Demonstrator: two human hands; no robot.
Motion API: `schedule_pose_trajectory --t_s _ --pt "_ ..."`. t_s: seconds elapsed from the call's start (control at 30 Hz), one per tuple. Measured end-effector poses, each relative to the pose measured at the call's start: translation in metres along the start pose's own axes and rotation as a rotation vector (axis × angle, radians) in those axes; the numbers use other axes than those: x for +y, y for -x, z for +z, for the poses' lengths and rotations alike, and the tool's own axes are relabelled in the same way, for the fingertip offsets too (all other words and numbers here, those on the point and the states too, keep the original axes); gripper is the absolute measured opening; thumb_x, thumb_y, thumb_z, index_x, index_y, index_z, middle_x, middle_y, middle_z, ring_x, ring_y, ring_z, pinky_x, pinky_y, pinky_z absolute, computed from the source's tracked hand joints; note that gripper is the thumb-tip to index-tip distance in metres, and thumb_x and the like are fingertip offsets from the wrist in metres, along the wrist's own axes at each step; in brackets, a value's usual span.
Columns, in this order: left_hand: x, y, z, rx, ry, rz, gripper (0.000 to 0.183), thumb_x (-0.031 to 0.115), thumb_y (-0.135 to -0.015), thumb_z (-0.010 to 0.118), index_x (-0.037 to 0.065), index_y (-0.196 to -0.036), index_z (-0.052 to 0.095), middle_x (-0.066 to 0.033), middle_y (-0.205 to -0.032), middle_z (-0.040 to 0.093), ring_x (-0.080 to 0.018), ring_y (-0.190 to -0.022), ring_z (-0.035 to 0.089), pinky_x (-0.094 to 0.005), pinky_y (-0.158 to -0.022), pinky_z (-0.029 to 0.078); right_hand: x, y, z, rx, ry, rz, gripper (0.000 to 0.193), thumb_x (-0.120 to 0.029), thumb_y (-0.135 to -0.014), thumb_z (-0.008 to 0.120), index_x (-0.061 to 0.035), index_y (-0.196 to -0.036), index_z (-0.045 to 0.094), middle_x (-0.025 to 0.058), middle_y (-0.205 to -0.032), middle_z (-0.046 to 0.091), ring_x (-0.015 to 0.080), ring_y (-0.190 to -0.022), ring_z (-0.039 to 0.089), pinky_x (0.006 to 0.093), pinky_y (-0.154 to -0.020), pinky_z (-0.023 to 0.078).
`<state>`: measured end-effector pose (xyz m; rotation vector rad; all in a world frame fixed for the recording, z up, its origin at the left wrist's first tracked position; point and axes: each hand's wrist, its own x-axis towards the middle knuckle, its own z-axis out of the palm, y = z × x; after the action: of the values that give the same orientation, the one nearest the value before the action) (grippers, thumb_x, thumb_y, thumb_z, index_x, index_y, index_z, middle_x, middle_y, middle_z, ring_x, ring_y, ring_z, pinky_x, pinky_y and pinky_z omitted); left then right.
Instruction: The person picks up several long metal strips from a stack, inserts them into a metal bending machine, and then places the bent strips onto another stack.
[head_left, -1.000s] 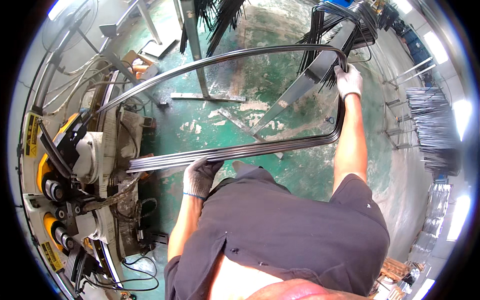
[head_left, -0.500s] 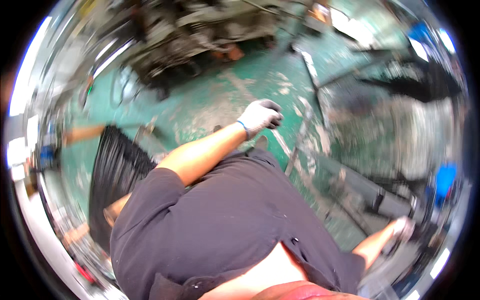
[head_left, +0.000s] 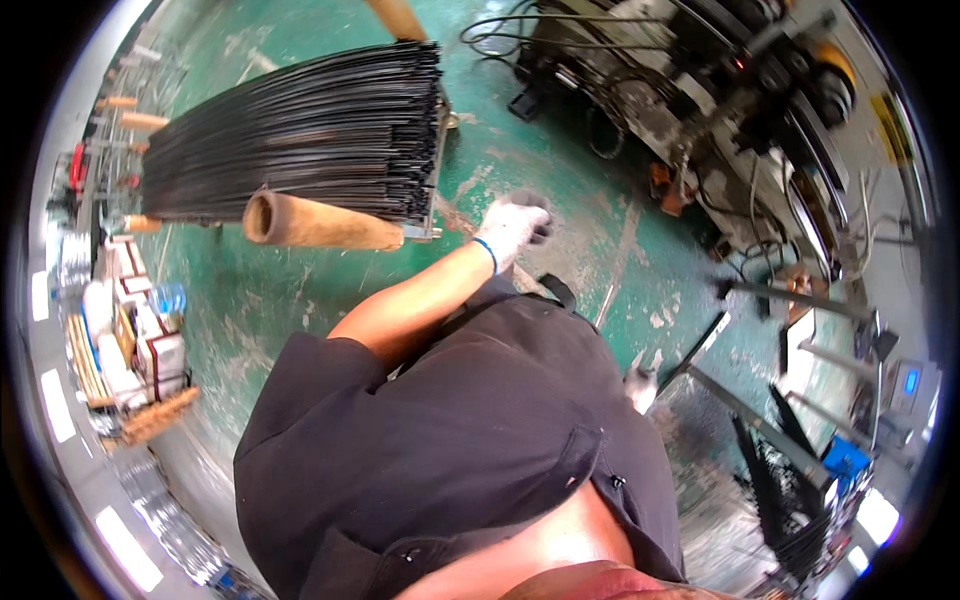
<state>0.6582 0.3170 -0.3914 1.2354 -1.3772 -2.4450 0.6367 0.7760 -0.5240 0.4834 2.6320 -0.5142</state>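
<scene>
Head view, black rods (head_left: 290, 135): stacked at upper left, apart from the left hand (head_left: 514, 226).
Rod axis: laid left to right, near ends turned rightward.
Rod handling: judged stiff, heavy together; best gripped few, mid-length.
Left fingers: half-curled, nothing seen held.
Right hand (head_left: 641, 386): finger state cannot be told.

Metal workshop, scuffed green floor (head_left: 240, 300), stacked dark rods (head_left: 300, 135), cabled machinery (head_left: 640, 95); perhaps a rod bundle (head_left: 772, 500) near the distorted right rim

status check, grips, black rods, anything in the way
Left grip loosely curled, apparently empty, apart from black rods. Right grip partly hidden, contents unclear. Brown tube at rods' near side.
</scene>
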Motion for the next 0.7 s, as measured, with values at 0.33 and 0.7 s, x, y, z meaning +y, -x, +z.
schedule_pose_trajectory --t_s 0.33,0.7 --pt "0.073 0.025 -0.224 0.491 0.257 0.188 0.028 0.006 -0.095 0.06 -0.003 -0.121 0.058 -0.0174 -0.103 0.072 -0.0269 -0.087 0.072 -0.0391 -0.079 0.06 -0.478 -0.004 0.05 -0.162 0.125 -1.014 0.047 -0.03 -0.089 0.072 -0.0092 -0.131 0.065 0.0177 -0.117 0.073 0.0306 -0.109 0.071 0.0384 -0.095 0.054" --pt "0.068 0.002 -0.234 0.7 0.547 0.077 0.026 0.007 -0.098 0.054 -0.004 -0.121 0.054 -0.0154 -0.102 0.068 -0.0239 -0.086 0.068 -0.0365 -0.077 0.058 -0.791 0.13 0.254 -0.299 0.431 -1.655 0.049 -0.037 -0.087 0.077 -0.0051 -0.122 0.064 0.0202 -0.119 0.07 0.0362 -0.117 0.065 0.045 -0.101 0.052"
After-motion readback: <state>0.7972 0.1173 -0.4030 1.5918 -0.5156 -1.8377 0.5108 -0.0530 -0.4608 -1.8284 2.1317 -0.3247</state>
